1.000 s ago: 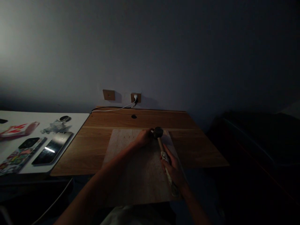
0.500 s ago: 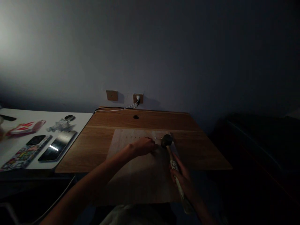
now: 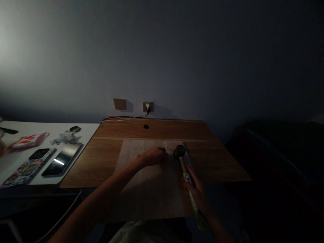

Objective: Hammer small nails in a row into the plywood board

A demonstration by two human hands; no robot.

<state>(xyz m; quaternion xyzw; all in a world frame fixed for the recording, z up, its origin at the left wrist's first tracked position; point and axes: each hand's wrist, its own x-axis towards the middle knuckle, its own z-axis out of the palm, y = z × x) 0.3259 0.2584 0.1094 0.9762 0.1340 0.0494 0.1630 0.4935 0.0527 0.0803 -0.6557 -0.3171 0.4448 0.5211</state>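
Observation:
A pale wooden board (image 3: 149, 192) lies on a brown wooden desk (image 3: 101, 158) in dim light. My right hand (image 3: 196, 194) is wrapped round the handle of a hammer (image 3: 180, 152), whose dark head rests near the board's far right corner. My left hand (image 3: 153, 156) is closed, fingers pinched on the board just left of the hammer head. A small nail (image 3: 170, 148) lies or leans between the fingertips and the head. A row of tiny dark dots runs along the board's far edge.
A white table (image 3: 40, 130) adjoins on the left, carrying two phones (image 3: 62, 159), a patterned case (image 3: 21, 170), a red packet (image 3: 26, 140) and crumpled wrapping. Two wall sockets (image 3: 147, 106) with a white cable are behind the desk. Dark furniture fills the right.
The hammer head and my left hand shifted from the board's far middle toward its right corner; my right hand slid down the handle. In the last half second little moved.

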